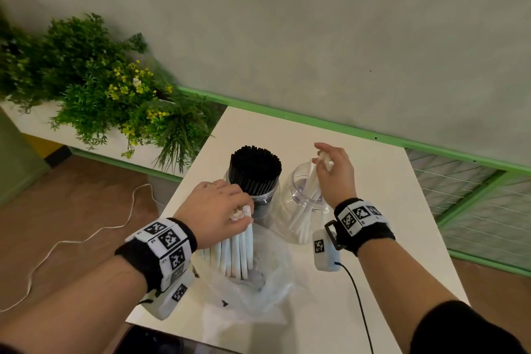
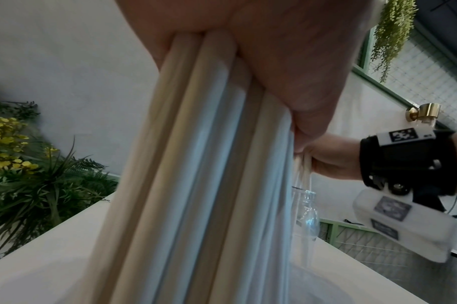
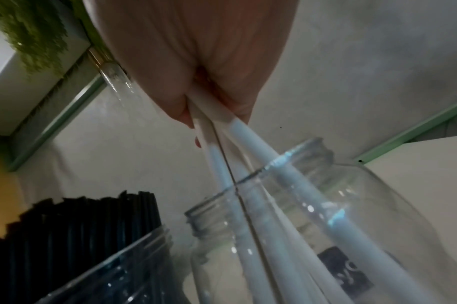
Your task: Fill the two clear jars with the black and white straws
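Observation:
Two clear jars stand mid-table. The left jar [image 1: 263, 195] is packed with upright black straws [image 1: 254, 167], seen also as black straws [image 3: 79, 222] in the right wrist view. The right jar [image 1: 293, 221] holds a few white straws [image 1: 309, 190]. My right hand [image 1: 334, 169] pinches their tops above the jar mouth [image 3: 261, 176]; the white straws [image 3: 248, 148] slant down into it. My left hand [image 1: 221, 210] grips a thick bundle of white straws [image 1: 238, 250], standing on end in a clear plastic bag [image 1: 258, 287]. The bundle [image 2: 204, 164] fills the left wrist view.
The white table [image 1: 388, 181] sits against a grey wall with a green rail [image 1: 316, 121]. A planter of green and yellow plants [image 1: 109, 89] is at the far left. A white cord [image 1: 86, 236] lies on the brown floor. A black cable [image 1: 359, 302] trails from my right wrist.

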